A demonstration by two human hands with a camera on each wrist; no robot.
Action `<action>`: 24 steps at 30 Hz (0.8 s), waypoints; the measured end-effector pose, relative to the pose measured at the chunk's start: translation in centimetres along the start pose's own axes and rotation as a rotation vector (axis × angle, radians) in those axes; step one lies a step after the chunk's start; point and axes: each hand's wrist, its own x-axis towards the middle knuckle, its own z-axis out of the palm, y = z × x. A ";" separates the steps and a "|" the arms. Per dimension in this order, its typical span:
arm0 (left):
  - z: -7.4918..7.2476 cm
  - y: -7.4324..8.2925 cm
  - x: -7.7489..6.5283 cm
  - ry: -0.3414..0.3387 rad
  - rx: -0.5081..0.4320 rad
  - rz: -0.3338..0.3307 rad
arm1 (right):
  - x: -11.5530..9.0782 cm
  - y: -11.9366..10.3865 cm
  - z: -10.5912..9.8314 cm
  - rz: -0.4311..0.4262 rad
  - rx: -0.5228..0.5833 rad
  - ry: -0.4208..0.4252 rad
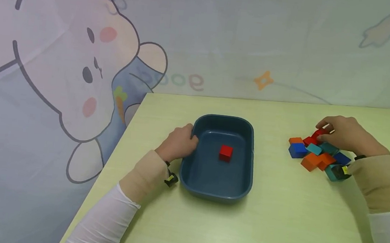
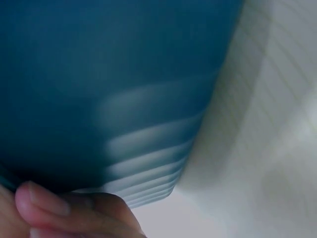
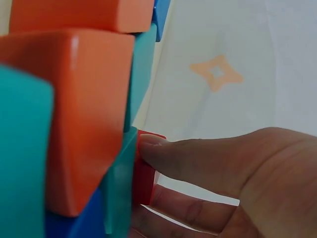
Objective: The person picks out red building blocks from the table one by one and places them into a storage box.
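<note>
Two hands at work: one on a blue tub, one on a red block

At the centre of the frame, a dark blue tub with rounded corners and a faint sheen sits on a pale yellow-green table. One plain red cube lies inside, just right of the tub's middle. The left hand grips the tub's left rim.

Right of centre lies a loose pile of blocks, smooth and flat-sided, in orange, teal, blue and red. At its upper edge, the right hand pinches a red block between thumb and fingers. That block is bright, evenly coloured and straight-edged; the thumb covers part of it. Whether it touches its neighbours, I cannot tell.

Behind the table hangs a pale cloth, with a large cartoon animal lying sideways at upper left.
</note>
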 end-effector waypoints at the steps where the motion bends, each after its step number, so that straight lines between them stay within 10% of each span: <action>1: 0.0 0.0 0.0 0.000 -0.001 -0.001 | 0.0 0.0 0.0 0.003 -0.001 0.002; 24: -0.4 0.1 -0.2 -0.015 -0.010 -0.008 | -0.8 -3.6 -1.2 -0.041 -0.019 0.060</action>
